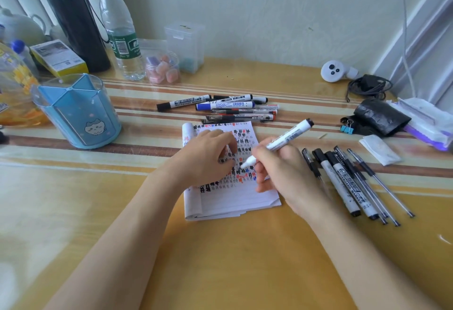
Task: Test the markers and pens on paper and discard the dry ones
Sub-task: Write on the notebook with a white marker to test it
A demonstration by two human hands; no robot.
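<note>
Fingers of the right hand clamped round a white marker, tip touching the scribbled paper at frame centre, left hand fingers loosely bent, tips pressing the sheet, capped markers above, pens right.

Striped yellow table; notepad mid; heap of markers just behind it; row of pens to its right; blue pen holder at left; water bottle & black flask back left; binder clip & black pouch far right.
</note>
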